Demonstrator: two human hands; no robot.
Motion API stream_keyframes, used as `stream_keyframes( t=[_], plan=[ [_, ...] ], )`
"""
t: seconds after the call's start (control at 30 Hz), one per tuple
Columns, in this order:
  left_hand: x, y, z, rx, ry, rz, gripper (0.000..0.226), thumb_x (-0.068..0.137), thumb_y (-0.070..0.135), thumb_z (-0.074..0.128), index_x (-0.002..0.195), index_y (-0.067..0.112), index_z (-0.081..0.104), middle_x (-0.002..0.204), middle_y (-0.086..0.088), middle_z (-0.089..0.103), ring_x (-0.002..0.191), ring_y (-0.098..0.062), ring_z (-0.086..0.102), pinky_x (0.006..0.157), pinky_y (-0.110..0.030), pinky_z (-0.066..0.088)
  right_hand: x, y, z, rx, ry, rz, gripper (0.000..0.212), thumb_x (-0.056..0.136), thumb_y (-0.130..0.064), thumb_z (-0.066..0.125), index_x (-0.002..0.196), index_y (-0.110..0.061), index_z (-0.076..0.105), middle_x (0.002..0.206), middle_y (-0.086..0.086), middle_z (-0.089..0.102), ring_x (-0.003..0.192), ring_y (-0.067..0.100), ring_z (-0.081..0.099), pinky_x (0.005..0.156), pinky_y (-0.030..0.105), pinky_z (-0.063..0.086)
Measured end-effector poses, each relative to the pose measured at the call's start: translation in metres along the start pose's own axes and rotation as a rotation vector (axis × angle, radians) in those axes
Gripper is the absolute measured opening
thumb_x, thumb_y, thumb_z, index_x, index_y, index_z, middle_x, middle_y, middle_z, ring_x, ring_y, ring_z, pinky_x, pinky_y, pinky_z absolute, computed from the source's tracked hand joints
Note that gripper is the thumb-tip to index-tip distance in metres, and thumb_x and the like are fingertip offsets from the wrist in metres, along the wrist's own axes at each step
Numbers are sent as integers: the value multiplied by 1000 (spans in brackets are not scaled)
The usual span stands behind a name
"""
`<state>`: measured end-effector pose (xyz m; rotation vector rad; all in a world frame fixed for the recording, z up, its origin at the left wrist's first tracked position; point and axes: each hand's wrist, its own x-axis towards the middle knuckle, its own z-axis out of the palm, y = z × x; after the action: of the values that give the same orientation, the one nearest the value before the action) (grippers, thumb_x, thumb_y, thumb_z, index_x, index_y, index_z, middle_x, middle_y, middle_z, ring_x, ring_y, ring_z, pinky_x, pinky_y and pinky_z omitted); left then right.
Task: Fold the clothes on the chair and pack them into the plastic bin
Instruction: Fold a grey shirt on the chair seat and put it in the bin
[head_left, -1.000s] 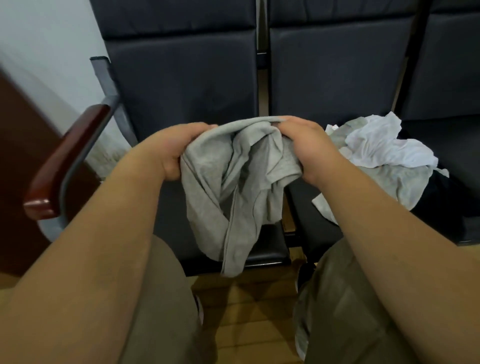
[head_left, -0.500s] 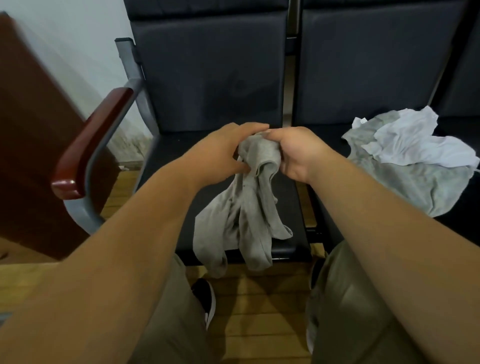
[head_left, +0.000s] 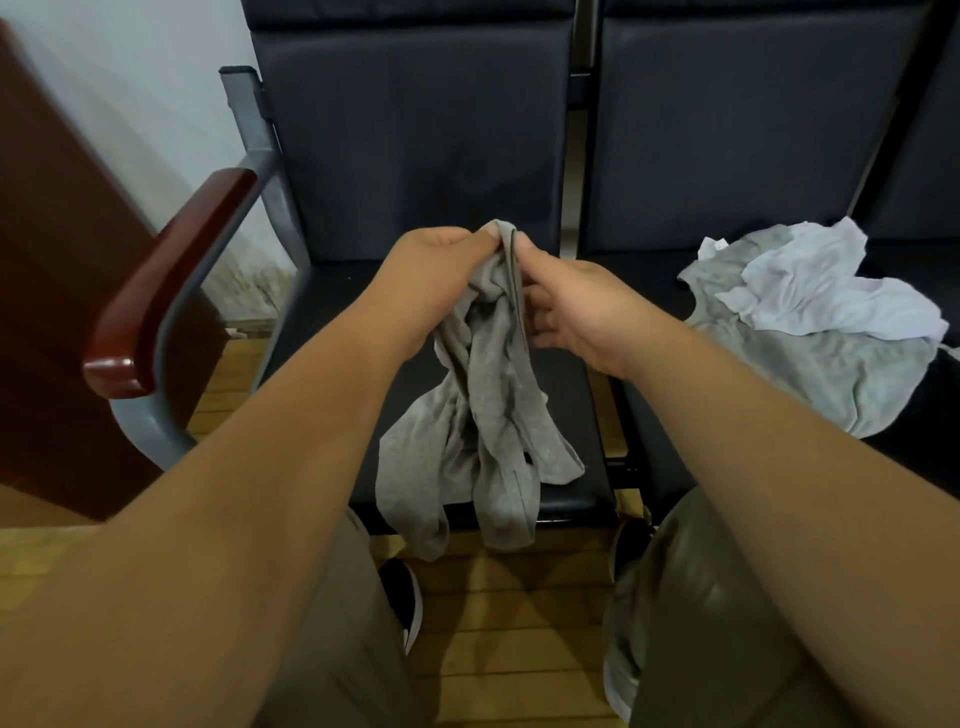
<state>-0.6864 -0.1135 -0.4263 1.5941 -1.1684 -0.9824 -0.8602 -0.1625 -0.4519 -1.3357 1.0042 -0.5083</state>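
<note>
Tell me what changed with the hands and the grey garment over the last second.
The left hand and right hand came together. The garment, held spread between them before, now hangs as a narrow bunch pinched at its top edge. Both hands kept hold, and the pile on the next seat stayed put.

Dark chairs (head_left: 415, 130) — white wall (head_left: 130, 78), wooden floor (head_left: 519, 623)

A crumpled grey cotton garment (head_left: 483, 415) hangs bunched over the black padded chair seat (head_left: 332, 312). On the neighbouring seat (head_left: 649, 270) lies a rumpled grey top (head_left: 810, 374), with a white garment (head_left: 810, 291) on it.
</note>
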Motion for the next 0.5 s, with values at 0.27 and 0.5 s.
stream_keyframes(
  t=[0.27, 0.5],
  plan=[
    [-3, 6, -13, 59, -113, -4, 41, 92, 61, 72, 106, 23, 80, 99, 4, 82, 93, -13, 79, 92, -38, 62, -9, 3, 6, -48, 104, -224, 32, 104, -42, 65, 119, -17, 77, 110, 3, 81, 104, 21, 78, 101, 49, 60],
    [1, -4, -44, 488, -331, 20, 39, 79, 51, 89, 110, 32, 74, 98, 14, 79, 88, -3, 75, 79, -29, 58, -8, -6, -6, 245, 255, -217, 34, 102, -39, 69, 117, -9, 78, 110, 12, 80, 105, 28, 77, 100, 50, 60]
  ],
)
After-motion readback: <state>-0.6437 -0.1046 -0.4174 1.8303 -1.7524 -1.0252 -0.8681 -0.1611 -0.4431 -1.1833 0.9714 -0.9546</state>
